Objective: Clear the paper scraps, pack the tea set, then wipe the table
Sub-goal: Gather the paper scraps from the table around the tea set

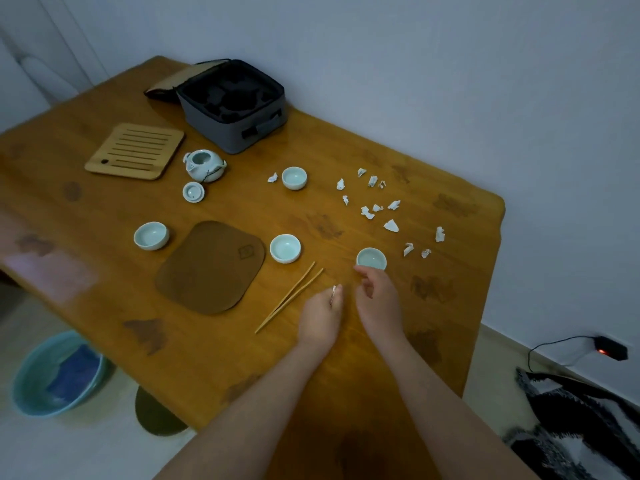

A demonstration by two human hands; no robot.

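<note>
Wooden worktop: our L grip pinches paper scrap; R grip slack, empty, by teacup; tea mat logo unreadable.

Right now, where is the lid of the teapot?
In the head view, the lid lies left of centre on the table, just in front of the open teapot and right of the bamboo tray.
</note>
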